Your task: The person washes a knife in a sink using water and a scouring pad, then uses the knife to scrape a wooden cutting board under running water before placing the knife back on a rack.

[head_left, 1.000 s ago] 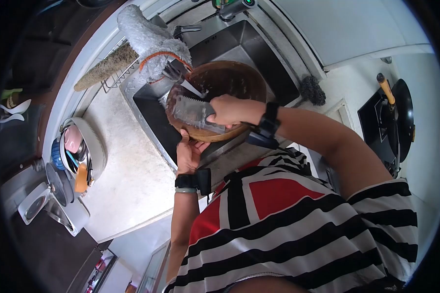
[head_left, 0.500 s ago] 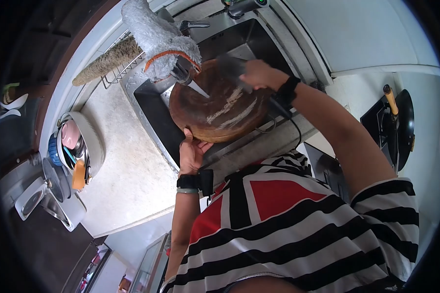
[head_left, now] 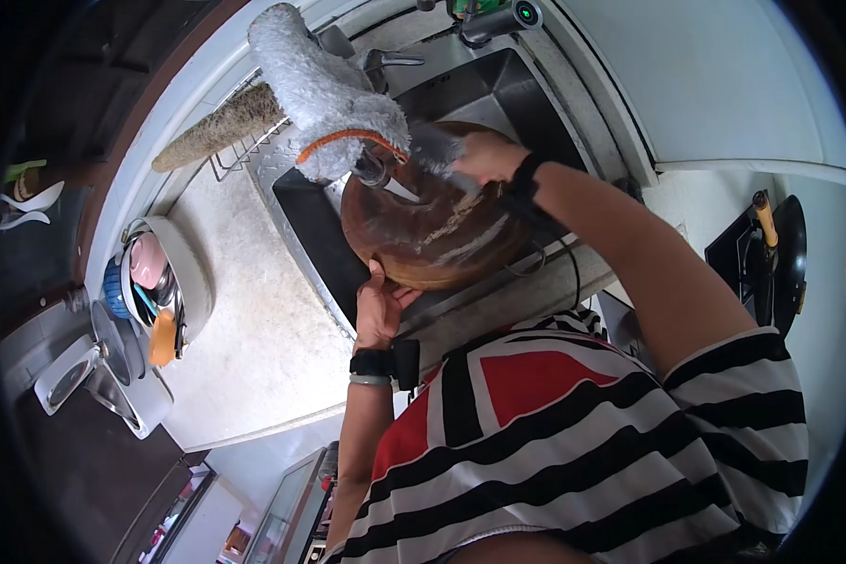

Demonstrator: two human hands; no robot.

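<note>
A thick round wooden chopping board (head_left: 414,240) rests over the steel sink (head_left: 315,226), wet and marked with pale streaks. My left hand (head_left: 380,305) grips its near left edge, thumb on the rim and fingers low along the side. Over the board's far right part, my right hand (head_left: 487,158) is closed on a flat grey thing (head_left: 437,150), too smeared by motion to name. Beside it, the tap spout (head_left: 374,171) points down at the board.
A fluffy white cloth (head_left: 334,99) with orange trim covers the tap. Left of the sink, a loofah (head_left: 218,127) lies on a wire rack, and a basin (head_left: 193,273) of utensils stands on the counter (head_left: 249,310). A black pan (head_left: 788,258) is at the right.
My right hand has swept leftward over the board with the grey thing. My left hand keeps its hold on the edge. The whole view has shifted slightly.
</note>
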